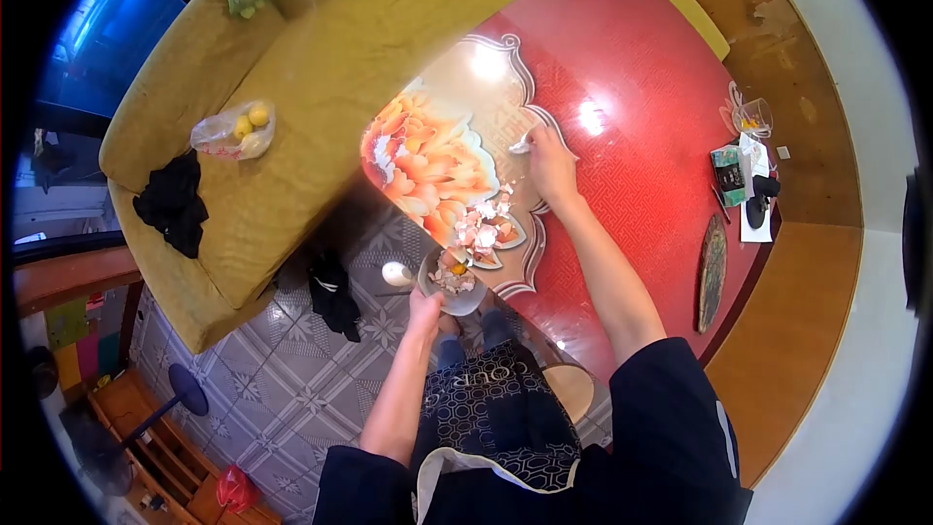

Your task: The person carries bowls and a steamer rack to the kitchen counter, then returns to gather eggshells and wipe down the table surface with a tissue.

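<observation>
My left hand (425, 309) is closed on the rim of a clear bowl (468, 305), which I hold just off the table's near edge. Inside it are brownish scraps and something orange-yellow. Beside the bowl, on the tabletop, lies a loose pile of broken white and pinkish shell-like scraps (480, 231). My right hand (551, 167) is over the table, above and right of the pile, with its fingers closed on a crumpled white tissue (521, 145). The tissue is partly hidden by the fingers.
The red table (641, 87) has a glossy flower print. At its right side are a glass (752, 118), a small green box (727, 171) and a dark oval board (712, 274). A green sofa (321, 87) runs along the left, and a round stool (569, 392) stands below the table.
</observation>
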### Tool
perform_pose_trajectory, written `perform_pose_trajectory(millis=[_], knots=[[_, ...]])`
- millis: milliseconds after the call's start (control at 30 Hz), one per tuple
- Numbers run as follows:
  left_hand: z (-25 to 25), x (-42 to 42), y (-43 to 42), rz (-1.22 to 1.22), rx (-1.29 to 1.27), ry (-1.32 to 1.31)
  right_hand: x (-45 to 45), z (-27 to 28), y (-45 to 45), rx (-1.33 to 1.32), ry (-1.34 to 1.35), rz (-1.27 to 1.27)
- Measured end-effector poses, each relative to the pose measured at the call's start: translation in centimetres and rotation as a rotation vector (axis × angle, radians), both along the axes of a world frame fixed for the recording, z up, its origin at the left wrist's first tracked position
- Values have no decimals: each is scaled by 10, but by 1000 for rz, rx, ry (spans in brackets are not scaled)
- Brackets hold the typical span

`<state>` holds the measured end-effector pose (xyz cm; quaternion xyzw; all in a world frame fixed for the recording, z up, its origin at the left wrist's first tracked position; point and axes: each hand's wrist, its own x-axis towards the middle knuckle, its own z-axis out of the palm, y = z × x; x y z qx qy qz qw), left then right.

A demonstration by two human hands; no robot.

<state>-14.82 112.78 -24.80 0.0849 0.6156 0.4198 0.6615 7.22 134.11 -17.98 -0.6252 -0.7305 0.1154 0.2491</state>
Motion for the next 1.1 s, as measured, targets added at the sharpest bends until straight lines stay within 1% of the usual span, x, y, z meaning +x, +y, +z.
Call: perform_pose_trajectory(millis=[67,100,167,200,233,300,333,400,433,533,633,700,767,833,900,933,1000,1033,1067,1100], knots=[[1,0,-1,-7,-2,-15,-12,1,-22,-5,-39,79],[1,1,0,-7,6,-20,-23,11,-40,3,-24,58],[4,2,1,11,-2,-36,-28,-1,-63,-32,-4,65],[16,3,6,-16,-47,1,-34,5,-75,-56,40,47],[18,3,8,-12,-41,1,-40,9,-88,-283,220,20],[14,3,7,-17,-6,-14,-48,8,-106,-53,8,34],[10,5,7,24,43,-38,-53,6,-114,-16,11,16],[13,3,10,-2,39,-15,-62,3,-126,68,-20,-13],[14,2,11,-30,27,9,-67,2,-134,70,-20,-12],[5,1,11,-15,35,8,-82,5,-158,-99,78,-97],[-11,0,7,-12,24,31,-96,10,-178,-158,81,-96],[-10,0,7,-21,-8,45,-106,14,-190,-143,103,-92],[-6,-1,10,-30,-38,63,-114,18,-197,-196,247,-75],[1,0,13,31,9,-52,-118,25,-201,-212,285,-60],[1,-3,11,28,9,-67,-116,34,-200,-158,399,-67],[2,-4,10,-15,-3,-36,-109,40,-197,-92,399,-81],[4,-4,11,-58,-14,-9,-85,50,-188,-101,418,-186],[4,-4,11,-36,-16,-10,-67,50,-180,14,328,-222],[4,-4,12,-12,-17,-10,-49,50,-173,-31,286,-325],[4,-5,12,-8,-16,-12,-34,43,-167,-50,345,-446]])
